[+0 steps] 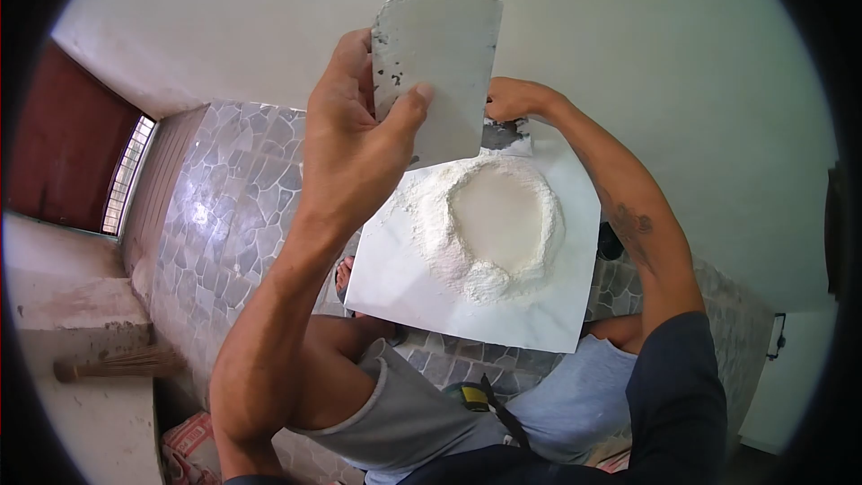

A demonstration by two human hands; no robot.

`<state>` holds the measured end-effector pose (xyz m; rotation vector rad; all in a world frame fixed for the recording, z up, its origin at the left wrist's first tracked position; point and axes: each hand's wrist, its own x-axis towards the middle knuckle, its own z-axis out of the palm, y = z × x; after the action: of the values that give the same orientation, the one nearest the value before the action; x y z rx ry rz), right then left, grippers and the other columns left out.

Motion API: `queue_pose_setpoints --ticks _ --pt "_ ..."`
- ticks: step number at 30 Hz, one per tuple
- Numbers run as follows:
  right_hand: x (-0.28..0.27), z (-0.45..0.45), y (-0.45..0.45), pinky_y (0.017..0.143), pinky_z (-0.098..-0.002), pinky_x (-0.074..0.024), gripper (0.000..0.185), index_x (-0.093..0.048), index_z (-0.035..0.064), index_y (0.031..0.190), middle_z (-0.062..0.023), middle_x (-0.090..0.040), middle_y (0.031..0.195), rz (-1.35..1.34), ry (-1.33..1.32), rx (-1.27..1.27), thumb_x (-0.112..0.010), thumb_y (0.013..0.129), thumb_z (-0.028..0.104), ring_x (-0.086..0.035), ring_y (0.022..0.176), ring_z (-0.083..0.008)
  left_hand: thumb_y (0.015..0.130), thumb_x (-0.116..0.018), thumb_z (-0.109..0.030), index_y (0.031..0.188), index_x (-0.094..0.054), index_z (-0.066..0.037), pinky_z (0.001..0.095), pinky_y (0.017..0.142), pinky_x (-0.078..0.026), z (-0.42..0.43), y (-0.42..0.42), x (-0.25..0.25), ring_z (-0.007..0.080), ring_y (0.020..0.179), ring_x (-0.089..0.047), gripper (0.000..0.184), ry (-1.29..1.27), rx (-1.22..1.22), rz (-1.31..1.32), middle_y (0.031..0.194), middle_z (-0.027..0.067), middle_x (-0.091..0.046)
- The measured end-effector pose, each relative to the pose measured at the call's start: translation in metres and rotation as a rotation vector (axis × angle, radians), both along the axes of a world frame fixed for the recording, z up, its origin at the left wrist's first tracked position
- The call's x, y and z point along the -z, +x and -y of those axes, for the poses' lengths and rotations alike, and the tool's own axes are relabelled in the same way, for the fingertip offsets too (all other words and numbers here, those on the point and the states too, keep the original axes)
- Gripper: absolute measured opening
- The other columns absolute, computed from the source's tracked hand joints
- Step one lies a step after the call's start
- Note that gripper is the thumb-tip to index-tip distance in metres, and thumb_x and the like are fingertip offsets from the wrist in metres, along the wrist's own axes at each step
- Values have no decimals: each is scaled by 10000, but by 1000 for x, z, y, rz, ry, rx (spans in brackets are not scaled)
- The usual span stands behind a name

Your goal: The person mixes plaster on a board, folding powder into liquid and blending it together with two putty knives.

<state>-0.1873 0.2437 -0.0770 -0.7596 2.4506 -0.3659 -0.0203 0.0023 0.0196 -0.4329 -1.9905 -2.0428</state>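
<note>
Raised close to the camera, a flat grey scraper plate point(449, 72) stood nearly upright in the left hand point(359, 126), over the far left part of a pale marbled board point(503, 328). That hand pinched it, thumb flat on the near face and fingers behind, a hold that probably kept the broad face steady. Its surface was dull and smooth, with dark chips along the left edge and a worn upper left corner.

Just beyond it, on the right, the right hand point(521, 99) was closed around what was likely the handle of a scraper point(505, 136) (the plate hid most of the grip), whose blade, smeared dark, pointed down at the board's far edge.

Nearer, white powder point(435, 220) lay heaped in an uneven ring, seemingly so that its banks would keep in the cloudy liquid point(498, 216) pooled at the centre. The board sat between the person's knees, presumably for easy reach with both arms.

Around it spread a stone-patterned floor point(238, 162); a broom point(117, 365) lay at the near left, and a dark red door point(67, 135) stood at the far left.
</note>
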Motion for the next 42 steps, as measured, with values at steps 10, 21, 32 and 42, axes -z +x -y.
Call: queue_pose_setpoints --ticks 10,21,32,42 --pt "-7 16 22 857 -452 -492 385 -661 42 1202 -217 -695 1041 -106 -65 -95 -514 850 89 -652 965 -371 913 -630 -9 1323 -461 85 335 872 -566 8 0 0 207 1019 -669 453 -113 2 -3 1125 192 -660" --pt "-46 -14 89 852 -455 -499 272 -661 43 1166 -202 -693 1064 -256 -89 -71 -541 922 28 -651 979 -379 910 -609 5 1287 -487 54 323 813 -561 3 2 9 188 973 -658 398 -62 4 -46 1063 157 -669" --pt "-14 -129 80 772 -329 -504 302 -674 -17 1171 -100 -696 944 53 -103 593 -583 900 82 -628 847 -157 918 -613 -35 1294 -488 44 322 697 -577 -2 7 9 195 925 -674 404 -134 -15 -56 1024 153 -672" --pt "-3 -108 84 782 -318 -508 305 -654 -19 1198 -97 -701 964 102 -217 557 -564 925 81 -629 868 -145 921 -613 -39 1298 -491 39 302 632 -546 -9 8 11 174 872 -655 403 -142 17 20 1019 142 -662"
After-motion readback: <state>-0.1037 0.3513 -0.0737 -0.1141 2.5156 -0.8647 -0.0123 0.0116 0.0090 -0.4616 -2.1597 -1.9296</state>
